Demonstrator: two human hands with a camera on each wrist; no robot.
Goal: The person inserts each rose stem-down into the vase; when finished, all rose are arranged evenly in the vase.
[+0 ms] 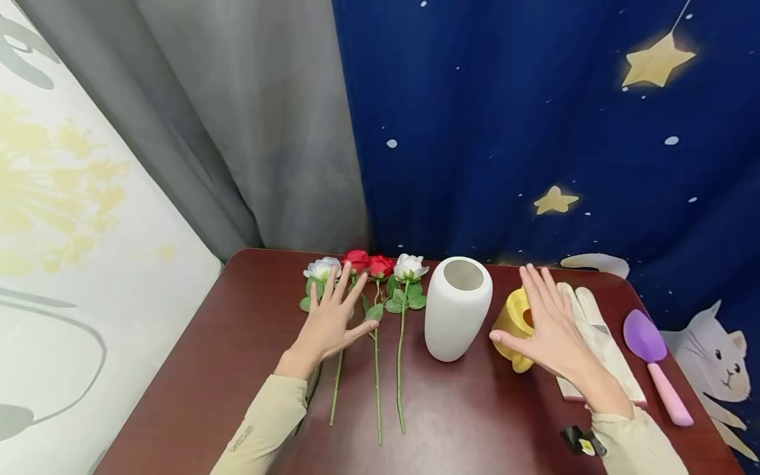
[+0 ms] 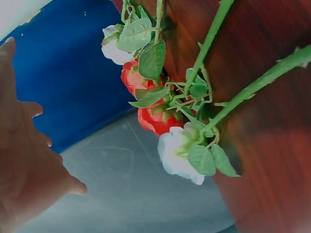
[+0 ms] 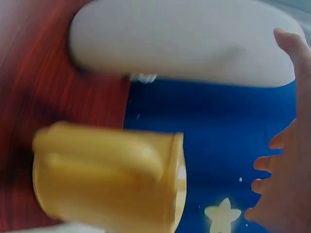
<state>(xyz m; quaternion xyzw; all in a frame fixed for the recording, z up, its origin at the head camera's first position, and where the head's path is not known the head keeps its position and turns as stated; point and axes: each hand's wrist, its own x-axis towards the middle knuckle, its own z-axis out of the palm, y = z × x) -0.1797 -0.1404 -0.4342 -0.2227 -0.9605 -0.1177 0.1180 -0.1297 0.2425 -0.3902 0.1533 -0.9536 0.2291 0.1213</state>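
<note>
My left hand (image 1: pixel 332 324) is spread above the artificial roses, fingers straight and holding nothing. Below it lie two red roses (image 1: pixel 380 266), a pale bluish-white rose (image 1: pixel 322 268) and a white rose (image 1: pixel 410 267), their green stems pointing towards me. My right hand (image 1: pixel 549 330), fingers also extended, hovers over a yellow pitcher (image 1: pixel 512 324) and hides part of it. Between the hands stands an upright white vase (image 1: pixel 456 316) with an open mouth. In the right wrist view, the pitcher (image 3: pixel 107 179) and vase (image 3: pixel 180 41) are apart from the right hand.
Right of the pitcher lie pale work gloves (image 1: pixel 611 356). A purple trowel (image 1: pixel 644 336) with a pink handle is near the right edge of the dark red table (image 1: pixel 237 343). Grey and blue curtains (image 1: pixel 475 132) hang behind the table.
</note>
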